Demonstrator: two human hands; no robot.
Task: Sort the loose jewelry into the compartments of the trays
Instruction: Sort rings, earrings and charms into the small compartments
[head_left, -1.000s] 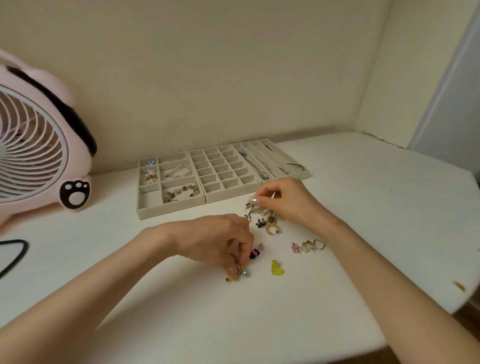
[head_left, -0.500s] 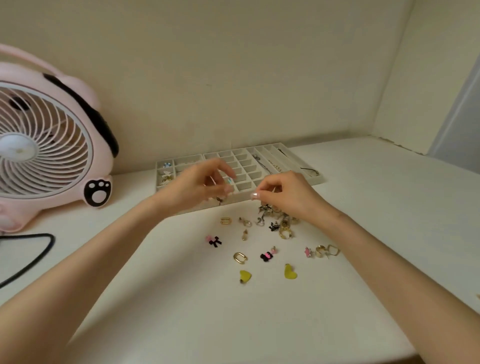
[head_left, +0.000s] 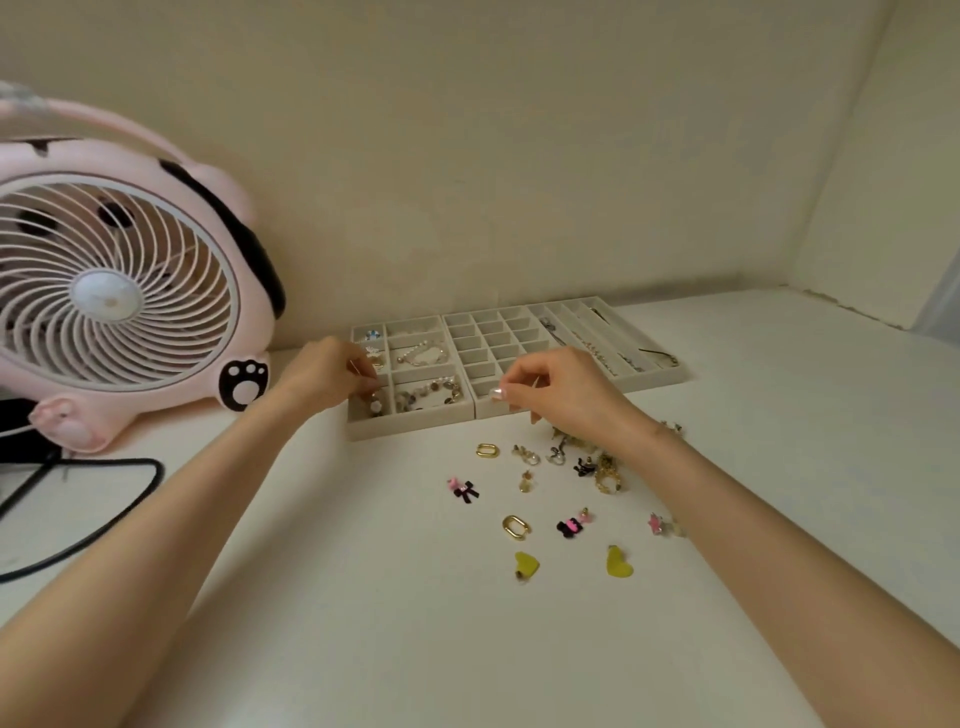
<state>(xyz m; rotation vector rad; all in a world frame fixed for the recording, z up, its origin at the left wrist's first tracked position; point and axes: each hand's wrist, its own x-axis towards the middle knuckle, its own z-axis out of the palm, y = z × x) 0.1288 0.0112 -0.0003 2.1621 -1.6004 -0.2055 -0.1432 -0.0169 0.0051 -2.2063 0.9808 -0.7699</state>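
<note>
Sorting | left grip (head_left: 332, 374) curled over near cell of left tray (head_left: 405, 429), hold unclear | right grip (head_left: 561, 387) pinches pearl bead (head_left: 497, 393) at middle tray (head_left: 491, 358) near edge, cells just beyond

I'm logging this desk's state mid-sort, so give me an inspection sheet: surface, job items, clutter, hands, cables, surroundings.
Surface: white table.
Job's things: left tray holds bracelets and small pieces; middle tray, visible cells look empty; right tray holds chains; loose jewelry lies scattered before them.
Clutter: pink fan, far left.
Hands: left hand, fingertips at left tray's front-left compartment; right hand pinched over middle tray's front edge; what they hold is unclear.
Cables: black cable loops beside fan.
Surroundings: cream walls meeting in a corner.
</note>
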